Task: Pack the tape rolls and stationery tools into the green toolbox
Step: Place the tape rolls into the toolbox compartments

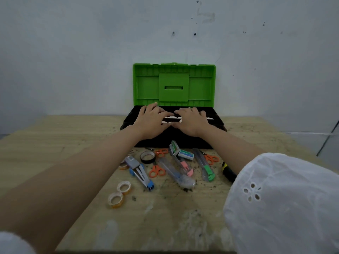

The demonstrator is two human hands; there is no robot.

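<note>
The green toolbox (143, 85) stands open at the table's far edge, its lid upright against the wall. Both hands reach into its black base (128, 121). My left hand (152, 120) and my right hand (191, 121) lie side by side over a black bar across the top, fingers above it and thumbs below; white rounded shapes show around the bar. On the table in front lie a black tape roll (147, 156), clear tape rolls (124, 187) (115, 199), a stapler (140, 173), orange scissors (156, 170) (211, 159), utility knives (204, 165) (176, 173) and a staples box (185, 154).
A yellow-and-black tool handle (228, 173) lies partly under my right sleeve (275, 198). The wooden table (55, 143) is speckled with dirt. The grey wall rises straight behind the toolbox.
</note>
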